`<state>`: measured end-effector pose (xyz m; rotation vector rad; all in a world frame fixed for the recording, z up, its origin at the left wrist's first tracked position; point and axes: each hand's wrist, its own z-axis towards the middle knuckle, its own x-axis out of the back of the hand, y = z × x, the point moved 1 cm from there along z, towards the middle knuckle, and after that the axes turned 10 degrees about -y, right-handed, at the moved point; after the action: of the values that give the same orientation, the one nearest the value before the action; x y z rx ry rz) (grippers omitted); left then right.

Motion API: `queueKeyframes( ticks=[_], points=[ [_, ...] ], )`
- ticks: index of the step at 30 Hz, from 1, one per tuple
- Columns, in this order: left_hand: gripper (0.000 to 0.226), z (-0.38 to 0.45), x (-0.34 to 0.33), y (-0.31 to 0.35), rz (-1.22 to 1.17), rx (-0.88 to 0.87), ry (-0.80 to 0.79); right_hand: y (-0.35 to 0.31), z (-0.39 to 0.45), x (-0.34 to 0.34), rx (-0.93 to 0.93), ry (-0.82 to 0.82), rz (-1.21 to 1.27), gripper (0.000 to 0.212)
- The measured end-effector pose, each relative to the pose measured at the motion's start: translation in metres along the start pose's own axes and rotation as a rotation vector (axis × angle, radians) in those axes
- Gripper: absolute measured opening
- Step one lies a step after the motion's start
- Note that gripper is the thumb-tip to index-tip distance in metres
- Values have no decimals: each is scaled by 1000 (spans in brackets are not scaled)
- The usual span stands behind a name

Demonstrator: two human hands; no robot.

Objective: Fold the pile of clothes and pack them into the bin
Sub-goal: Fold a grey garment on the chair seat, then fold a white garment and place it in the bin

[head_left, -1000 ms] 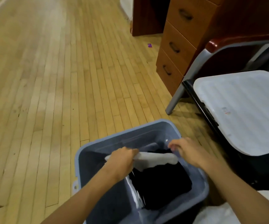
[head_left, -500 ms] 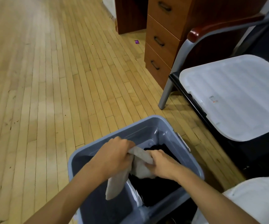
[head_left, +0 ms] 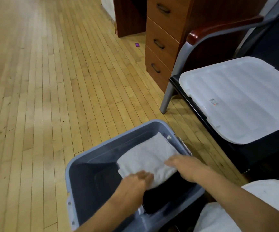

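Folded white cloth [head_left: 148, 157] lies flat inside blue-grey bin [head_left: 78, 166], on top of dark clothes [head_left: 167, 195], filling far right part of bin. Long axis runs from near left to far right corner. Left hand [head_left: 133, 180] rests on near left end, fingers flat, grip open. Right hand [head_left: 184, 165] lies flat on near right edge of cloth, fingers straight, grip open; both blurred. Bin stands on wooden floor [head_left: 43, 97]. White lid [head_left: 239, 97] lies on chair [head_left: 219, 41] at right. Drawer unit [head_left: 162, 41] behind.
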<state>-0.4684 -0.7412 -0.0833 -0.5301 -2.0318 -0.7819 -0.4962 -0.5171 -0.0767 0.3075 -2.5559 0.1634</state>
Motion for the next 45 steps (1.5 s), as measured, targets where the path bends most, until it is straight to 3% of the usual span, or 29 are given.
queueKeyframes(
  ticks=[3, 5, 10, 14, 21, 25, 28, 35, 37, 40, 42, 45],
  points=[
    [74, 7, -44, 7, 36, -57, -417, 15, 9, -43, -152, -436, -124, 49],
    [71, 14, -45, 8, 25, -27, -455, 24, 9, -41, -191, -438, -33, 46],
    [43, 55, -3, 20, -2, -52, -157, 47, -17, -10, -134, 28, 277, 30],
    [20, 85, 63, 59, -173, -161, 106, 69, -67, 0, -25, 325, 597, 23],
    [26, 133, 138, 218, -217, -491, 274, 137, -218, -59, -63, 939, 951, 22],
    [21, 152, 122, 347, -138, -752, 160, 177, -294, -159, -260, 1117, 1075, 21],
    [14, 163, 74, 458, -48, -926, 11, 201, -345, -261, -494, 1215, 1163, 20],
    [26, 148, -41, 658, 60, -1162, -309, 210, -422, -448, -984, 1392, 1425, 26],
    [35, 136, -86, 705, 121, -1214, -373, 205, -444, -500, -1172, 1347, 1474, 24],
    [67, 127, -158, 750, 355, -1167, -506, 188, -462, -566, -1432, 1071, 1613, 25],
    [83, 131, -192, 763, 475, -1100, -507, 176, -464, -591, -1432, 774, 1735, 40],
    [59, 140, -210, 772, 335, -965, -445, 165, -464, -599, -1305, 515, 1808, 51]
  ],
)
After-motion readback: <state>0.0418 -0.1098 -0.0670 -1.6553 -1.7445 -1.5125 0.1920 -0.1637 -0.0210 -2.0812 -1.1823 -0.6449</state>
